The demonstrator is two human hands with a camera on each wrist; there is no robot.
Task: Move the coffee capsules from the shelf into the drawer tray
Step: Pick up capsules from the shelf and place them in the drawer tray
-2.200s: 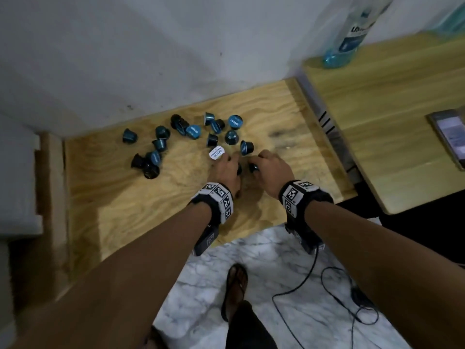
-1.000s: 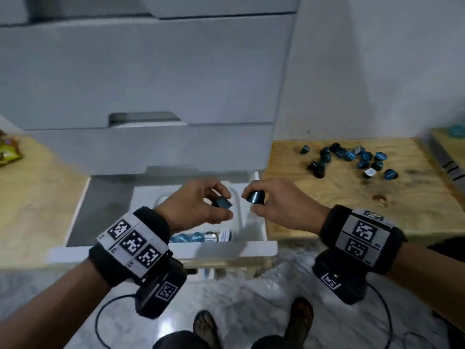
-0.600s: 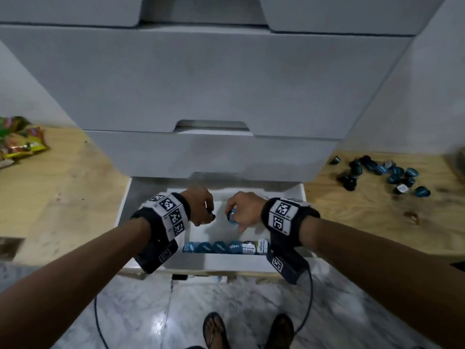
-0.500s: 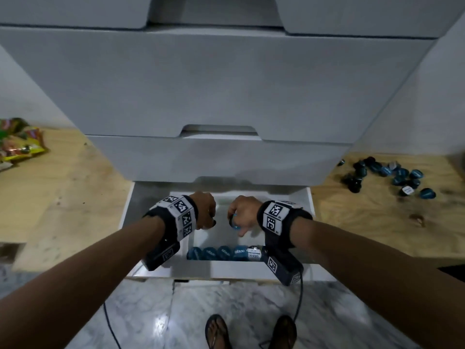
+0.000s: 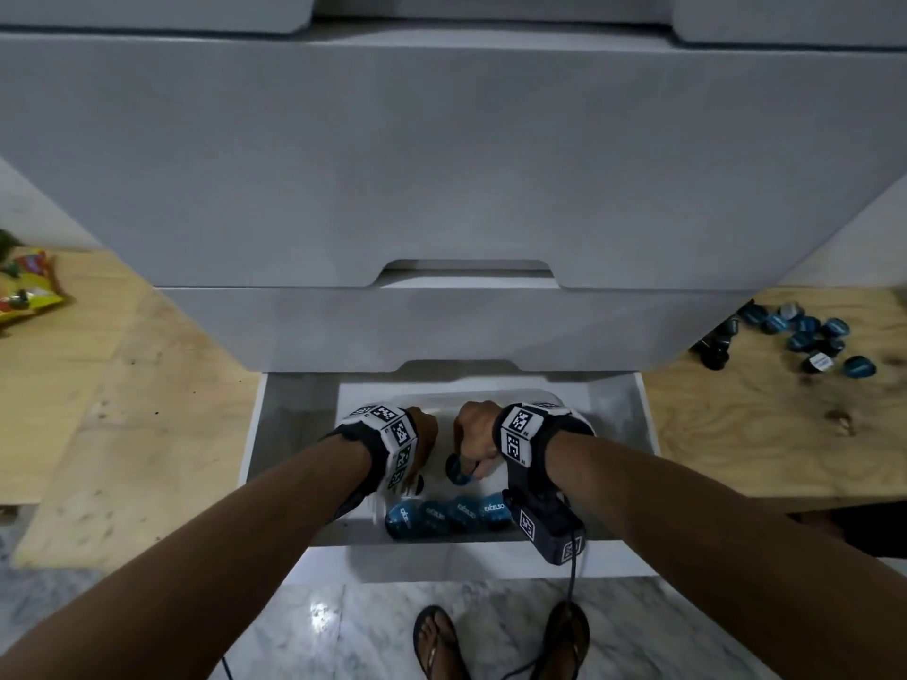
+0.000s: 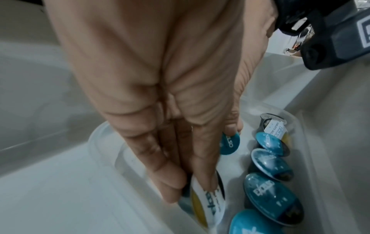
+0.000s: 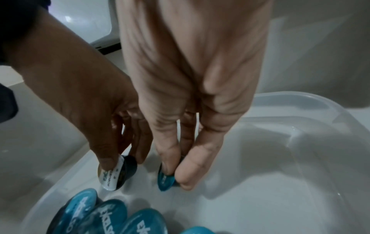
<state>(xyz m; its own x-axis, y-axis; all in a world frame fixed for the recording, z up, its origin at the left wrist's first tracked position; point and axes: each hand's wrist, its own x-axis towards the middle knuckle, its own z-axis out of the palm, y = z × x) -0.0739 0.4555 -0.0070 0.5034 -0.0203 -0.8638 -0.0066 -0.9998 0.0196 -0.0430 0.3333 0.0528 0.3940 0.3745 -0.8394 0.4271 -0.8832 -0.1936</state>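
Note:
Both hands reach down into the clear plastic tray inside the open bottom drawer. My left hand pinches a dark capsule with a white label low at the tray's floor. My right hand pinches a blue-lidded capsule just beside it. A row of blue capsules lies along the tray's near wall. Several more capsules lie on the wooden shelf at the right.
Closed grey drawer fronts rise above the open drawer. A wooden shelf on the left carries colourful snack packets. Marble floor and my sandalled feet are below, with a cable hanging from the right wrist camera.
Both hands picked a capsule each off the right shelf, carried them left to the open drawer and lowered them into the tray, down towards its floor.

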